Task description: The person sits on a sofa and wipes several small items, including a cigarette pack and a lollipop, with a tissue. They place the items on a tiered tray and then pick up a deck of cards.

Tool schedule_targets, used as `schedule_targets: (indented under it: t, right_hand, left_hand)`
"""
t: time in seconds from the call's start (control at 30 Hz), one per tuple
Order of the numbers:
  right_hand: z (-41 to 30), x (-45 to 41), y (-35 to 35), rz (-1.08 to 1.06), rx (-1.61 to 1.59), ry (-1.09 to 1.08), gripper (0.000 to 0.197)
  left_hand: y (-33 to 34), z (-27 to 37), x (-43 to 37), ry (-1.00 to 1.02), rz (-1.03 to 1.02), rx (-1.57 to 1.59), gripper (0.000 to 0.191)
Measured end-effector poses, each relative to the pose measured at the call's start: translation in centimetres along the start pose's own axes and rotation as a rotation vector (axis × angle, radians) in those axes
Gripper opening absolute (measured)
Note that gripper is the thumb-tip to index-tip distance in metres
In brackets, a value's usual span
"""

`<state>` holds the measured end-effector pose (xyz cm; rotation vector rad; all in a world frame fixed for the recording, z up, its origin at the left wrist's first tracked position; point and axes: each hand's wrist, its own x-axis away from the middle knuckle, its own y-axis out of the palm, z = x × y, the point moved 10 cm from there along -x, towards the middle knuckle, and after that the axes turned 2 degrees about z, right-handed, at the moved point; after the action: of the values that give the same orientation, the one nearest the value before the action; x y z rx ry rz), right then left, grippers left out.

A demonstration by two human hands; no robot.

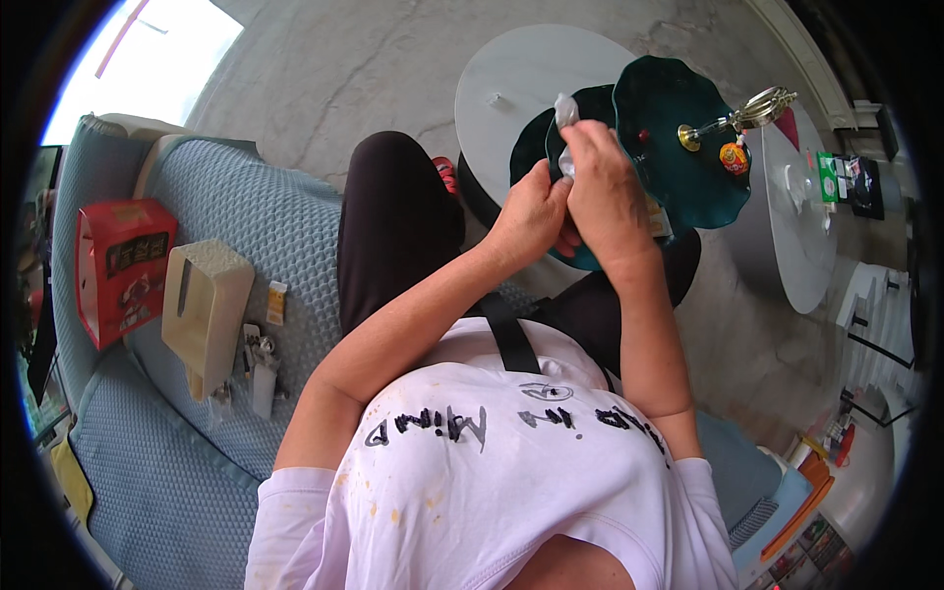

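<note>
Both hands are close together over a tiered dark green tray with wavy edges [682,188]. My right hand [601,177] pinches a crumpled white tissue or wipe [566,110] against the rim of a lower green tier [529,147]. My left hand [532,214] is at the same rim, its thumb beside the white material; its other fingers are partly hidden. On the top tier are a wrapped orange lollipop [734,158], a small red item [643,136] and a gold-coloured ornate handle [759,109].
A round white table [509,66] stands under the tray, with another round table [800,251] to the right. On the blue quilted sofa [243,177] at left are a red box [122,273], a cream plastic container [195,295], a yellow-labelled tube [276,302] and small plastic-wrapped items [263,383].
</note>
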<state>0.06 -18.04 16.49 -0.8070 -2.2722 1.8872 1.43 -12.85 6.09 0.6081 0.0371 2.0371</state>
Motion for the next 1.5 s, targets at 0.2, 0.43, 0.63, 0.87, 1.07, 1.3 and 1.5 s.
schedule_targets:
  t: [0.2, 0.43, 0.63, 0.87, 1.07, 1.3, 1.5]
  right_hand:
    - [-0.6, 3.4, -2.3, 0.001, -0.107, 0.027, 0.021]
    - [0.3, 4.4, -3.0, -0.044, -0.034, -0.007, 0.013]
    - [1.0, 1.1, 0.0, 0.159, 0.206, -0.069, 0.011]
    - [2.6, -1.3, 0.7, 0.134, 0.536, -0.019, 0.011]
    - [0.7, 3.9, -1.7, 0.028, -0.041, -0.044, 0.017]
    - [3.2, 6.6, -6.3, 0.22, -0.119, 0.029, 0.016]
    - [13.1, 9.5, -7.4, 0.522, -0.594, 0.553, 0.016]
  left_hand:
    - [0.0, -0.4, 0.2, 0.049, -0.015, 0.158, 0.04]
    - [-0.2, -0.4, 0.2, -0.002, 0.019, 0.124, 0.043]
    - [0.2, -0.3, 0.3, 0.026, 0.039, -0.056, 0.035]
    - [0.8, -0.1, 0.7, 0.0, 0.026, -0.103, 0.034]
    - [0.4, -0.5, 0.4, 0.026, 0.068, 0.046, 0.031]
    - [0.5, -0.3, 0.3, -0.02, 0.033, 0.12, 0.029]
    - [1.0, 0.2, 0.5, -0.014, 0.015, -0.002, 0.025]
